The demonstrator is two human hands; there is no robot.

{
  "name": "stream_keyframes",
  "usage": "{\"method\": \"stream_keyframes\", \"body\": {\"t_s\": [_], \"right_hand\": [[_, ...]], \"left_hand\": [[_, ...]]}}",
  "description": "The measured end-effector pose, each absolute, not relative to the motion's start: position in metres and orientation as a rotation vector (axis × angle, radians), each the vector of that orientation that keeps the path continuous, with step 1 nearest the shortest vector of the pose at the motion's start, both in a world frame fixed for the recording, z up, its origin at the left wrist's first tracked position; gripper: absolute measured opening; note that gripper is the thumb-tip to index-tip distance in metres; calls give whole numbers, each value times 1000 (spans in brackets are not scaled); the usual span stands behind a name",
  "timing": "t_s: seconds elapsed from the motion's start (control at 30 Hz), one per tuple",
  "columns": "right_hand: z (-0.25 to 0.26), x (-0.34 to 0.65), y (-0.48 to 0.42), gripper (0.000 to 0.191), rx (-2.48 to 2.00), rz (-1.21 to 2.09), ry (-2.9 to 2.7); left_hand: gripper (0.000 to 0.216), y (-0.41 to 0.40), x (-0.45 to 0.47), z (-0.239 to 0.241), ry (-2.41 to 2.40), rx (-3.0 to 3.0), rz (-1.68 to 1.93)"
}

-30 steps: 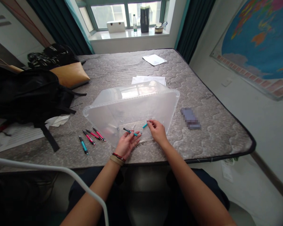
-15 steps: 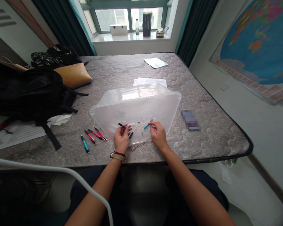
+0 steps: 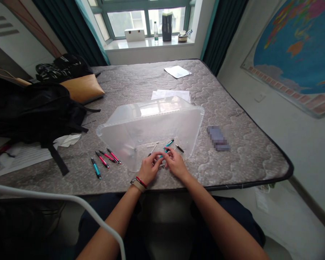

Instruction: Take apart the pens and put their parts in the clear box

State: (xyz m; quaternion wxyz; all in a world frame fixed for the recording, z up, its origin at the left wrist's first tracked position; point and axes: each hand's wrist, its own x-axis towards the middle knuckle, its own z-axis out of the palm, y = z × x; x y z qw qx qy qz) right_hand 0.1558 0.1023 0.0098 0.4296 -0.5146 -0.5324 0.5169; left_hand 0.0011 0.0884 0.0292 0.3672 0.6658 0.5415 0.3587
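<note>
My left hand [image 3: 148, 168] and my right hand [image 3: 176, 165] meet at the front of a clear plastic bin [image 3: 148, 131] lying on its side with its opening towards me. Fingertips of both hands are closed on a teal pen part [image 3: 166, 149], mostly hidden behind them. Just beyond lies another teal pen piece [image 3: 170, 142]. A black pen piece [image 3: 180, 148] rests to the right of my right hand. Left of the teal pieces is a thin pen refill [image 3: 154, 148], its dark end running towards my left fingers. Small bits under my hands are too small to name.
Several red-and-black pens [image 3: 106, 156] and a teal pen [image 3: 96, 168] lie left of the bin. A blurred-out phone-like object [image 3: 218, 138] is on the right. A black backpack [image 3: 29, 112] and papers [image 3: 24, 157] cover the left. A white bar [image 3: 70, 195] crosses the lower left.
My hands have come together from either side of the bin's opening. The dark-and-teal piece has left its raised place in my left hand. A black piece now shows right of my right hand.
</note>
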Motion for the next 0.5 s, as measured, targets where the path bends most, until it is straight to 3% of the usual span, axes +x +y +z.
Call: {"method": "stream_keyframes", "body": {"t_s": [0.17,0.33,0.5], "right_hand": [[9,166,111,35,-1249,1295,-1277],[12,180,118,30,-1309,1109,-1201],[9,185,119,41,-1392,779,-1393]], "left_hand": [[26,95,2,26,1425,1893,907],[27,133,-15,17,1787,2078,909],[36,154,-20,5,1985,2092,589]]}}
